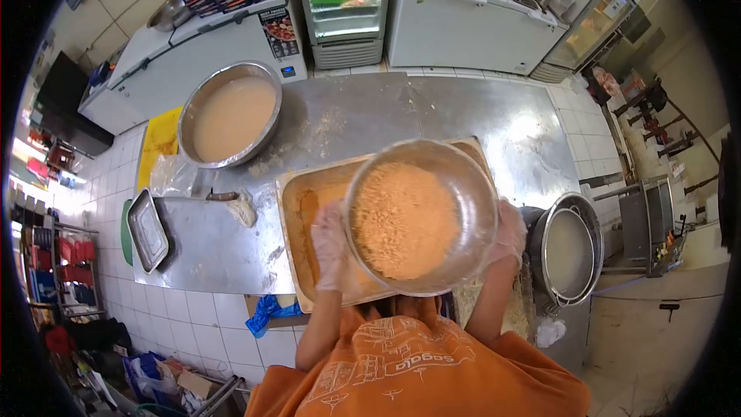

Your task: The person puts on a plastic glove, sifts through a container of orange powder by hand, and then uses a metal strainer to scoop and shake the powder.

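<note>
A round metal bowl (475, 208) with orange crumbs (403, 220) in it is held above a rectangular tray (297, 193), whose bottom is coated orange. My left hand (330, 247), in a clear plastic glove, grips the bowl's left side. On the right side my right hand (508, 235), gloved too, holds the rim; its fingers are partly hidden behind the bowl. The crumbs look blurred and lie toward the bowl's left. Most of the tray's right part is hidden under the bowl.
A large bowl of pale batter (235, 116) stands at the table's back left, by a yellow board (160, 139). Nearer are a small metal tray (148, 230) and a dark-handled tool (222, 196). At right stands a pot of whitish liquid (569, 251). Freezers (471, 31) line the back.
</note>
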Demonstrator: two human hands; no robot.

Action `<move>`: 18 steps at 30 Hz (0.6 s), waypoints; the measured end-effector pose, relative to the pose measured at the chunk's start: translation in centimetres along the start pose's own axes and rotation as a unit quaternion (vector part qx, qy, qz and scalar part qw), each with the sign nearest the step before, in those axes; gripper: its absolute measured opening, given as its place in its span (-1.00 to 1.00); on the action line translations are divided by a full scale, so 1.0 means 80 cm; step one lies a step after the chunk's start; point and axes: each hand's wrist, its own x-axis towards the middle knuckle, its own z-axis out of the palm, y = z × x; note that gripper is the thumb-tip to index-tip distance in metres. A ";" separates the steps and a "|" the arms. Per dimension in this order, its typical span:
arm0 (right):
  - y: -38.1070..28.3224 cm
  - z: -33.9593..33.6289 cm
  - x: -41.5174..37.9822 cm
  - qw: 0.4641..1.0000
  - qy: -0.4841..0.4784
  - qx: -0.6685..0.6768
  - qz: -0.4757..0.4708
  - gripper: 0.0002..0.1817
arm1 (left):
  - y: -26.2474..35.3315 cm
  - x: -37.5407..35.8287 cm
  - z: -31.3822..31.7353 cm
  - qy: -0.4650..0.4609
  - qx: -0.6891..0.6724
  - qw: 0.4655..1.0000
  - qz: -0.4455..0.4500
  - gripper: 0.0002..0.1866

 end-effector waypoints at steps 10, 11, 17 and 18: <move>-0.005 0.068 0.012 0.925 0.043 0.372 0.060 -0.78 | 0.012 0.006 -0.024 -0.003 -0.061 0.997 -0.042 -0.69; 0.003 0.055 0.011 0.972 0.040 0.229 0.022 -0.78 | -0.031 0.017 -0.021 0.012 0.023 0.999 0.038 -0.70; -0.015 0.123 0.014 0.922 0.013 0.386 0.033 -0.70 | 0.030 0.032 -0.078 -0.032 -0.166 0.969 -0.178 -0.64; 0.016 0.133 0.015 0.990 0.105 -0.004 -0.090 -0.68 | -0.022 0.015 -0.052 -0.103 0.260 0.960 0.010 -0.62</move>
